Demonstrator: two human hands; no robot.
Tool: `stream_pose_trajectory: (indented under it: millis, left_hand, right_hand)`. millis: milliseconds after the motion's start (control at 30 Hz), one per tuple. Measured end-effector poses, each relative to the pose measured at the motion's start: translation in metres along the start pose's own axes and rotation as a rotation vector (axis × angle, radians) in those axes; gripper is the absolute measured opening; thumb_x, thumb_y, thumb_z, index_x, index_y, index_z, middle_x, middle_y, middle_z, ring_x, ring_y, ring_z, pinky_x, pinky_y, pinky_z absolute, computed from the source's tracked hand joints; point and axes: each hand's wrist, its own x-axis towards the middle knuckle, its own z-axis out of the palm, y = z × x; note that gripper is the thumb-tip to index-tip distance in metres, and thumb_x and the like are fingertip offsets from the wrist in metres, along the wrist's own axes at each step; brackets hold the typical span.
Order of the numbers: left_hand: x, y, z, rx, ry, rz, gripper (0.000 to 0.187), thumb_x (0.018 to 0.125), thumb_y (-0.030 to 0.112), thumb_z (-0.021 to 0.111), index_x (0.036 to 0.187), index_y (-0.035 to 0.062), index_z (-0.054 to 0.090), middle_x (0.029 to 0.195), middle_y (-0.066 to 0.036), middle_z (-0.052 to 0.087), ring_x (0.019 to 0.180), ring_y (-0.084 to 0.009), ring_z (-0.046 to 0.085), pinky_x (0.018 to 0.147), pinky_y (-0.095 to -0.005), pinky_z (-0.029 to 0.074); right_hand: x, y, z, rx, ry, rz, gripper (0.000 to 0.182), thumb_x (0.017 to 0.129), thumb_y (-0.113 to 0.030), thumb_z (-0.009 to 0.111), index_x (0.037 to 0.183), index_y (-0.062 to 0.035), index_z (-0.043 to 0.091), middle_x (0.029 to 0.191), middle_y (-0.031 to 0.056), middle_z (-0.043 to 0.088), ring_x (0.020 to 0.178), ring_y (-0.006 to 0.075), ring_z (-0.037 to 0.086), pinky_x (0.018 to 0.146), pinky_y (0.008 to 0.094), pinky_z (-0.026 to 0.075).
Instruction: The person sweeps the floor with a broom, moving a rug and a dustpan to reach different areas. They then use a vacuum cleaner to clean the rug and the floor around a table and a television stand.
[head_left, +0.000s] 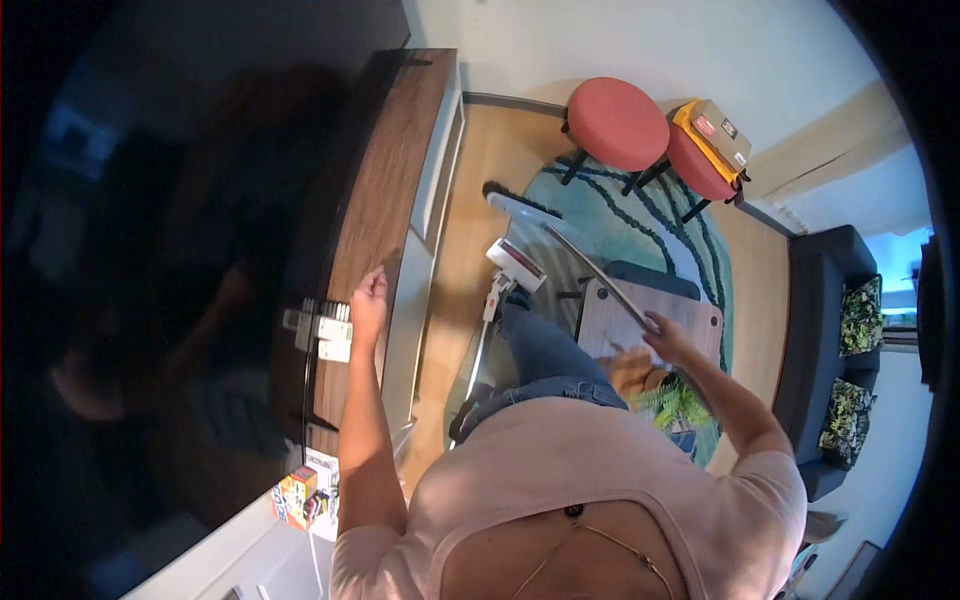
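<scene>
My right hand (pixel 672 338) is closed around the upper end of a broom's pole. The broom (pixel 598 272) slants away over the floor and rug, its pale head with dark bristles at the far end. My left hand (pixel 369 305) is over the wooden TV stand (pixel 385 190), its fingers curled together; whether anything small is in them I cannot make out. White remote-like items (pixel 333 338) lie on the stand just beside that hand. A white stick vacuum (pixel 515 265) is by my legs, its floor head ahead of my foot.
A large dark TV (pixel 190 250) stands along the left. Beyond the broom are two red stools (pixel 618 122), one bearing packages (pixel 715 135). A low wooden table (pixel 615 325) with a green plant (pixel 675 403) is on the teal rug (pixel 715 260). A dark sofa (pixel 812 340) lines the right.
</scene>
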Motion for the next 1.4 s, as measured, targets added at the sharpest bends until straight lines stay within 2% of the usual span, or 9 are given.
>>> stream_pose_trajectory:
  millis: [100,233,400,600,733,833,900,1000,1400]
  left_hand:
    - [0.072,0.019,0.026,0.066,-0.074,-0.023,0.029,0.083,0.015,0.048,0.108,0.0033,0.053,0.097,-0.016,0.059,0.091,-0.0242,0.057,0.08,-0.0308,0.042]
    - [0.165,0.036,0.075,0.43,-0.165,0.066,0.042,0.075,0.018,0.056,0.114,0.0055,0.048,0.117,-0.018,0.044,0.108,-0.0334,0.042,0.09,-0.0374,0.035]
    - [0.263,0.015,0.127,0.803,-0.1,0.115,0.068,0.071,0.026,0.061,0.129,0.0103,0.029,0.133,-0.018,0.024,0.121,-0.0341,0.024,0.098,-0.044,0.022]
    - [0.296,-0.002,0.154,0.909,-0.073,0.167,0.08,0.064,0.026,0.068,0.13,0.0103,0.026,0.136,-0.015,0.019,0.125,-0.033,0.016,0.101,-0.0447,0.014]
    - [0.299,-0.006,0.159,0.867,-0.082,0.13,0.085,0.058,0.02,0.072,0.13,0.0105,0.027,0.135,-0.014,0.02,0.125,-0.0322,0.017,0.101,-0.0437,0.015]
    - [0.3,-0.002,0.16,0.894,-0.098,0.134,0.085,0.059,0.017,0.07,0.13,0.0096,0.025,0.136,-0.014,0.02,0.125,-0.0317,0.017,0.101,-0.0438,0.015]
    - [0.302,-0.003,0.162,0.898,-0.109,0.145,0.084,0.061,0.017,0.068,0.131,0.0077,0.023,0.136,-0.015,0.019,0.125,-0.0324,0.016,0.101,-0.0449,0.013]
    - [0.305,-0.006,0.165,0.899,-0.128,0.141,0.084,0.062,0.017,0.068,0.131,0.0073,0.021,0.137,-0.015,0.015,0.125,-0.0338,0.012,0.1,-0.0467,0.011]
    - [0.308,-0.022,0.162,0.925,-0.17,0.141,0.089,0.059,0.02,0.068,0.132,0.008,0.018,0.137,-0.015,0.013,0.125,-0.0354,0.011,0.099,-0.0497,0.011]
  right_hand:
    - [0.09,-0.034,0.02,0.46,-0.304,0.588,0.043,0.071,-0.011,0.054,0.111,0.0019,0.045,0.082,0.0251,0.058,0.079,0.0247,0.06,0.053,0.0361,0.046]
    - [0.236,-0.012,0.042,0.161,-0.399,0.555,0.039,0.068,-0.01,0.052,0.106,0.0001,0.049,0.082,0.0196,0.057,0.052,0.0246,0.057,0.049,0.0354,0.046]
    - [0.39,0.056,0.062,0.062,-0.033,0.283,0.04,0.064,-0.006,0.049,0.104,-0.0043,0.052,0.091,0.0233,0.057,0.087,0.0381,0.054,0.075,0.0437,0.042]
    - [0.59,0.11,0.108,-0.127,0.031,0.394,0.025,0.072,-0.007,0.047,0.096,0.0015,0.046,0.084,0.0249,0.057,0.081,0.0397,0.056,0.068,0.0464,0.046]
    - [0.591,0.132,0.178,-0.029,-0.001,0.484,0.029,0.079,-0.009,0.043,0.106,0.0017,0.044,0.082,0.025,0.057,0.079,0.0385,0.057,0.066,0.0453,0.046]
    - [0.447,0.14,0.229,-0.119,-0.104,0.348,0.052,0.08,-0.016,0.046,0.125,0.0001,0.026,0.08,0.0243,0.054,0.076,0.0384,0.056,0.064,0.0453,0.046]
    - [0.38,0.093,0.166,0.02,-0.483,0.514,0.063,0.074,-0.009,0.047,0.13,-0.0034,0.019,0.086,0.0285,0.054,0.081,0.042,0.054,0.072,0.0451,0.043]
    - [0.332,0.069,0.087,0.273,-0.392,0.412,0.062,0.07,-0.008,0.052,0.127,-0.0049,0.026,0.078,0.0292,0.054,0.081,0.0424,0.054,0.07,0.0462,0.043]
    - [0.677,0.125,0.137,-0.013,-0.081,0.045,0.048,0.073,-0.004,0.046,0.119,-0.0068,0.033,0.082,0.0236,0.055,0.076,0.0398,0.054,0.066,0.0492,0.041]
